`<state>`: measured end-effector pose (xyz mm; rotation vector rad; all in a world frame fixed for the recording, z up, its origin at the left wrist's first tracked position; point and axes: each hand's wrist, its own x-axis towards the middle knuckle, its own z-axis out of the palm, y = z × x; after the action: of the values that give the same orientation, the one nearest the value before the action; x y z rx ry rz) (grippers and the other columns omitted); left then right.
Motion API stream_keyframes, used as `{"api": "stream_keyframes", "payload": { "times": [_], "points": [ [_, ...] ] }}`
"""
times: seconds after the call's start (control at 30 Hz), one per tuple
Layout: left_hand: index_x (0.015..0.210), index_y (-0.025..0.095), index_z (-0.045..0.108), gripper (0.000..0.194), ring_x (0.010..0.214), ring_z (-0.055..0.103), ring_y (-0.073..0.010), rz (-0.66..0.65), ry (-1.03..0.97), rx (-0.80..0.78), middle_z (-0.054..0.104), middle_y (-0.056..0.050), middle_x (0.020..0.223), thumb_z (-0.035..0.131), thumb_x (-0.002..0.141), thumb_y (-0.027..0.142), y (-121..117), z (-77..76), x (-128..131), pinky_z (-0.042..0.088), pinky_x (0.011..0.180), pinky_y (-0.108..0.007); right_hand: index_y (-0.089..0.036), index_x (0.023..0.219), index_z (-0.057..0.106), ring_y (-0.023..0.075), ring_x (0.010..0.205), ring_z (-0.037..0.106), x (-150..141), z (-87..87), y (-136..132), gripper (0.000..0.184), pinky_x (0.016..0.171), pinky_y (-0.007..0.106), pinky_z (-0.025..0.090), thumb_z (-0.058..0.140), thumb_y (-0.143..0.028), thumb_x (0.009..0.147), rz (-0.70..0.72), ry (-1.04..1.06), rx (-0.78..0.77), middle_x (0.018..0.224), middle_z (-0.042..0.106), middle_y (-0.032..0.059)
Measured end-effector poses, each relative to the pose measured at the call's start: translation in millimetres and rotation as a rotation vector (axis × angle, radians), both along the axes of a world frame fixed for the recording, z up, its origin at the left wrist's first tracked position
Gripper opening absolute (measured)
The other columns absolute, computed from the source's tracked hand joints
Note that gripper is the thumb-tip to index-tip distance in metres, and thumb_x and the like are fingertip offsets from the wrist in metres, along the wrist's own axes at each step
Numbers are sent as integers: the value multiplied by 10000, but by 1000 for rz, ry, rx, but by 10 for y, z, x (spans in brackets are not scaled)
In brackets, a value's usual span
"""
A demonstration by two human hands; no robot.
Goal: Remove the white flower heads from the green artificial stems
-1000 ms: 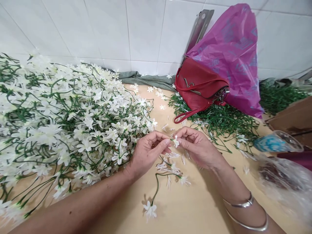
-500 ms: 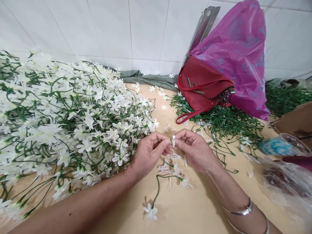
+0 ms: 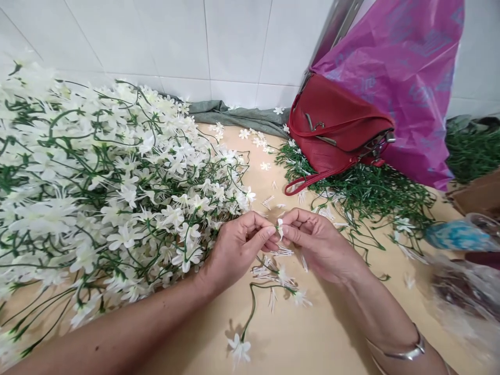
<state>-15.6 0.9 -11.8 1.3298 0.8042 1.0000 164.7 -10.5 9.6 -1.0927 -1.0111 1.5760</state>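
Observation:
Between my fingertips is a small white artificial flower (image 3: 280,229) with a bit of green at its base. My left hand (image 3: 239,251) pinches the green side, thumb against forefinger. On the petal side, my right hand (image 3: 323,249) is closed in a pinch too. Just below them on the table lie loose white stamens (image 3: 272,298) and a curved green stem (image 3: 252,307). The stem bears a white flower (image 3: 239,348) at its near end. The fingers partly hide the held flower's base.
A big heap of white flowers on green stems (image 3: 125,198) fills the left. Behind on the right, a red handbag (image 3: 344,125) rests on bare green stems (image 3: 402,198) beside a purple plastic bag (image 3: 417,78). A blue-and-white cup (image 3: 457,234) and clear plastic bag (image 3: 464,307) lie far right.
The view has shifted slightly. Both hands keep their pinch on the flower, which has turned a little between the fingertips.

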Motion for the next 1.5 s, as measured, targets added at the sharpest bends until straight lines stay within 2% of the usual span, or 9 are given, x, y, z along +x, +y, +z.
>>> {"api": "stream_keyframes", "payload": {
  "times": [0.33,0.6,0.8,0.9,1.03,1.17,1.33,1.5],
  "points": [
    [867,162,674,147,696,769,-129,-18,-2,-14,771,-31,762,640,975,255,-26,22,23,649,667,-210,-192,715,716,99,556,520,13,60,10,299,551,246,412,958,-363,678,-1,46,-51,605,650,-25],
    [853,161,654,144,697,775,-128,12,48,13,783,-30,766,645,967,249,-20,24,23,639,660,-194,-190,737,736,104,558,563,-44,14,-12,303,572,249,448,949,-401,692,-44,-23,-12,589,669,-21],
    [862,152,649,164,716,768,-138,4,51,-20,780,-43,779,649,964,280,-16,27,36,643,698,-228,-190,750,741,94,585,602,-42,3,0,321,611,233,476,973,-395,663,-30,27,-31,631,699,-20],
    [905,152,650,166,773,771,-154,-24,47,-27,792,-60,848,641,974,303,-21,6,35,649,764,-274,-195,773,748,94,600,604,-19,6,-1,327,631,233,481,982,-388,651,-23,50,-34,642,696,-26],
    [981,148,666,166,857,773,-179,-69,58,-1,790,-76,920,627,984,309,-32,-31,27,645,847,-330,-204,857,769,101,679,625,48,-5,5,276,710,238,493,955,-344,709,12,54,-36,711,706,-28],
    [955,149,659,195,833,774,-181,-40,73,-14,770,-68,869,611,993,334,-38,-41,22,648,812,-318,-207,899,776,119,788,664,114,4,13,202,799,253,501,902,-319,788,112,49,-41,794,735,-12],
    [946,153,645,199,823,783,-171,-33,86,-7,784,-71,877,598,1005,337,-40,-27,26,651,789,-293,-198,828,751,116,728,664,113,16,6,220,766,254,514,921,-319,761,88,3,-30,744,741,-13],
    [915,155,632,171,793,788,-166,-25,126,53,792,-69,850,579,1010,288,-46,1,26,647,763,-277,-200,811,719,121,691,663,83,-43,-16,223,740,262,546,869,-364,828,101,-37,0,706,726,-12]
  ]
}}
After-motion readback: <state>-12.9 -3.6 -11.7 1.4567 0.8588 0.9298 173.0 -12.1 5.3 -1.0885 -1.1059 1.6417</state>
